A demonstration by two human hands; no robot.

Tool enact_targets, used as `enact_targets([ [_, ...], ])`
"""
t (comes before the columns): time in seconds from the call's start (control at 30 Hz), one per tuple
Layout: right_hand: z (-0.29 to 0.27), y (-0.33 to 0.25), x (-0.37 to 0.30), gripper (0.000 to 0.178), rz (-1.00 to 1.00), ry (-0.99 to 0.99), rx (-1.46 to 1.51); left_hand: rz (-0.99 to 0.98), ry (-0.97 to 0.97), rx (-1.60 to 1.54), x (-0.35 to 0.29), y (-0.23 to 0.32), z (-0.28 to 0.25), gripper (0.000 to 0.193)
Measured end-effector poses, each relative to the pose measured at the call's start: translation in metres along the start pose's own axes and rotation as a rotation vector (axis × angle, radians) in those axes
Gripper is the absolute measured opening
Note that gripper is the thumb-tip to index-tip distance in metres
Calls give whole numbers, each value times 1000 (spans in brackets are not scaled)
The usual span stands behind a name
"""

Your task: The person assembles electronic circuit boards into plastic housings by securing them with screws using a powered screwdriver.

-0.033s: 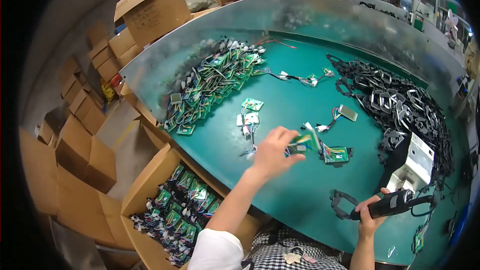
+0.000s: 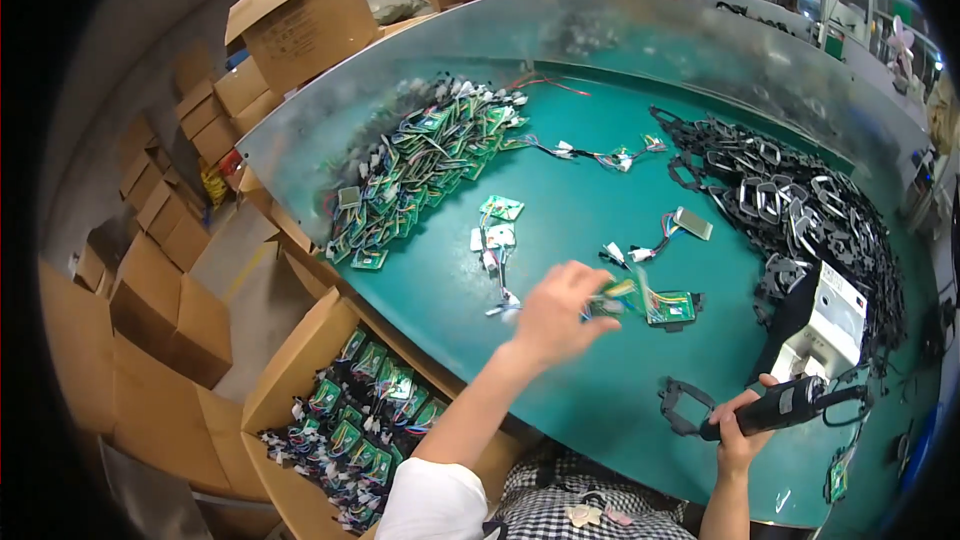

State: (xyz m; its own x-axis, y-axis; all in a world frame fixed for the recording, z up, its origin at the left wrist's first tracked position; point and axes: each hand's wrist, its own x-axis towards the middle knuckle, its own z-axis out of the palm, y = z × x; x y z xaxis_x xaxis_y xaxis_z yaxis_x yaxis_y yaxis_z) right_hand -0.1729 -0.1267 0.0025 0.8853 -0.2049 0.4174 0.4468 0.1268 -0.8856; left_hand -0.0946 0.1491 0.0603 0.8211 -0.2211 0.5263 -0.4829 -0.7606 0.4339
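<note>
My left hand (image 2: pixel 562 318) is above the middle of the table, fingers closed on a green circuit board with wires (image 2: pixel 618 295), which is blurred by motion. Just to its right another wired board (image 2: pixel 672 308) lies on the table, seated on a black piece. My right hand (image 2: pixel 738 428) is wrapped round a black electric screwdriver (image 2: pixel 780 410) with a cord at its rear end. A black plastic frame (image 2: pixel 686 408) sits by the screwdriver's front end; whether my right fingers touch it I cannot tell.
Wired boards (image 2: pixel 430 155) form a heap at the left and black frames (image 2: pixel 800 195) one at the right. A white-and-black box-shaped device (image 2: pixel 835 315) stands near the screwdriver. Below the table's left edge, a carton (image 2: pixel 270 380) holds boards. A metal wall (image 2: pixel 600 25) borders the table's far side.
My left hand has shifted slightly right with its circuit board, whose angle has changed. The right hand and screwdriver look almost unmoved.
</note>
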Motion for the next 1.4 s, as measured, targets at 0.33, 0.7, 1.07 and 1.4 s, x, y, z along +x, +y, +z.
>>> enact_targets([
  [0.33, -49, -60, 33, 73, -373, 335, 79, 229, -477, 24, -44, 83, 118, 56],
  [0.7, -92, -50, 77, 47, -569, 292, -304, 131, -394, -68, -32, 109, 126, 55],
  [1.07, -80, -52, 82, 69, -153, 156, -81, 81, -459, -32, -9, 97, 110, 51],
  [1.4, -42, -21, 65, 75, -163, 187, -60, 119, -507, -61, -9, 104, 143, 50],
])
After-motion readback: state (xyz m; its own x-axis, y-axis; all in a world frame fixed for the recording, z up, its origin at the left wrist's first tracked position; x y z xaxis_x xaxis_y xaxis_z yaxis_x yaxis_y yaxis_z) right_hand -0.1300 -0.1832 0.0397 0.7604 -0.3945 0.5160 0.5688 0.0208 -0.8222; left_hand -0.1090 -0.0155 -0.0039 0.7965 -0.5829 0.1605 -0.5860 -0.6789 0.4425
